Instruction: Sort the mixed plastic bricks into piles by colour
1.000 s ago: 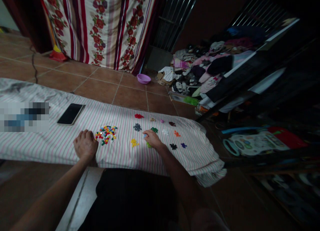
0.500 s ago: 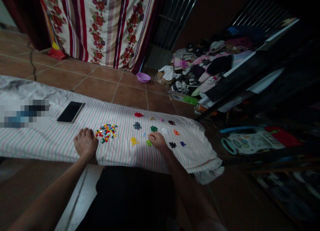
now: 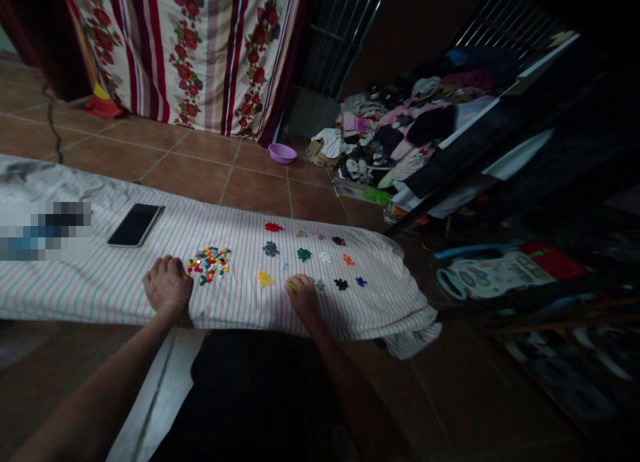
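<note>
My left hand (image 3: 167, 285) lies on the striped cloth, fingers slightly apart, at the left edge of a mixed pile of small coloured pieces (image 3: 210, 265). My right hand (image 3: 303, 295) is over a light green pile (image 3: 293, 287), largely covering it, with its fingertips together; whether they pinch a piece is too small to tell. Close by are a yellow pile (image 3: 265, 279), a light blue piece (image 3: 285, 266), a grey pile (image 3: 320, 285) and a dark green pile (image 3: 303, 255). Black pieces (image 3: 341, 285) and dark blue pieces (image 3: 361, 282) lie farther right.
More sorted piles, red (image 3: 273, 227), dark grey (image 3: 271, 249), white (image 3: 325, 257) and orange (image 3: 348, 259), dot the cloth (image 3: 225, 309). A phone (image 3: 136, 225) lies left of the mixed pile. On the tiled floor beyond stand a purple basin (image 3: 283, 153) and heaped clothes (image 3: 385, 125).
My right hand has shifted left and nearer my body, over the light green pile, exposing the grey pieces. The whole view has shifted slightly; my left hand stays beside the mixed pile.
</note>
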The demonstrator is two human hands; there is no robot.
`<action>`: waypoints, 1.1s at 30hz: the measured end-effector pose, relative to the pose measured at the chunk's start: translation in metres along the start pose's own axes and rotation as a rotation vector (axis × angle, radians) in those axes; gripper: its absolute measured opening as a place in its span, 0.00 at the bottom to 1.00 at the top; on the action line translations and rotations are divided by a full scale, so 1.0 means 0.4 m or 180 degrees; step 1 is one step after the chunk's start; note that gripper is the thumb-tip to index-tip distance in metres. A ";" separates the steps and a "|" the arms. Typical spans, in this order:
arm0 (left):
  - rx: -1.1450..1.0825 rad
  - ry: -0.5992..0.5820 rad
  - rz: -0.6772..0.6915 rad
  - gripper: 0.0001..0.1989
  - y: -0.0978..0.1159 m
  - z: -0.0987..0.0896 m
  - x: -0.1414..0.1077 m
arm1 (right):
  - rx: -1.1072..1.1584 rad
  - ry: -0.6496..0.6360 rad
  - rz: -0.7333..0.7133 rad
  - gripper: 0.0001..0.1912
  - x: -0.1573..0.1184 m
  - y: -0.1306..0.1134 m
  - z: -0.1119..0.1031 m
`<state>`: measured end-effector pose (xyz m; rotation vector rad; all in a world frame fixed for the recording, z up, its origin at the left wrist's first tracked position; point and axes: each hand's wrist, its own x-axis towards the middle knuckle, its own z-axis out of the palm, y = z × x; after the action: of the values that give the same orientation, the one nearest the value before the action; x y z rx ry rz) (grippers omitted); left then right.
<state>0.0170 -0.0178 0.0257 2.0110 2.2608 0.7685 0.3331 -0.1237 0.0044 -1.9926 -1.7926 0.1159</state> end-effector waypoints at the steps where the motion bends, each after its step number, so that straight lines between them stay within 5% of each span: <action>1: -0.0002 -0.0013 0.0002 0.13 0.001 -0.001 0.000 | -0.0035 0.0038 -0.0021 0.10 -0.007 0.000 0.004; 8: 0.0029 0.0003 0.0060 0.12 0.001 -0.004 -0.001 | -0.0025 0.0447 -0.0306 0.09 -0.025 0.011 0.023; 23: 0.0004 0.0060 0.0015 0.15 0.002 0.000 0.001 | 0.0208 0.0487 -0.0508 0.11 -0.013 0.009 0.003; 28: -0.0017 0.0096 0.0054 0.14 -0.003 0.012 0.001 | 0.0477 0.0699 -0.0364 0.10 0.065 0.004 -0.005; 33: -0.0017 0.0138 0.0038 0.15 -0.005 0.017 0.001 | 0.0549 -0.0029 0.0089 0.20 0.211 -0.034 -0.006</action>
<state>0.0173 -0.0153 0.0192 2.0268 2.2690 0.8263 0.3339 -0.0426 0.0315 -1.8984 -1.6995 0.2793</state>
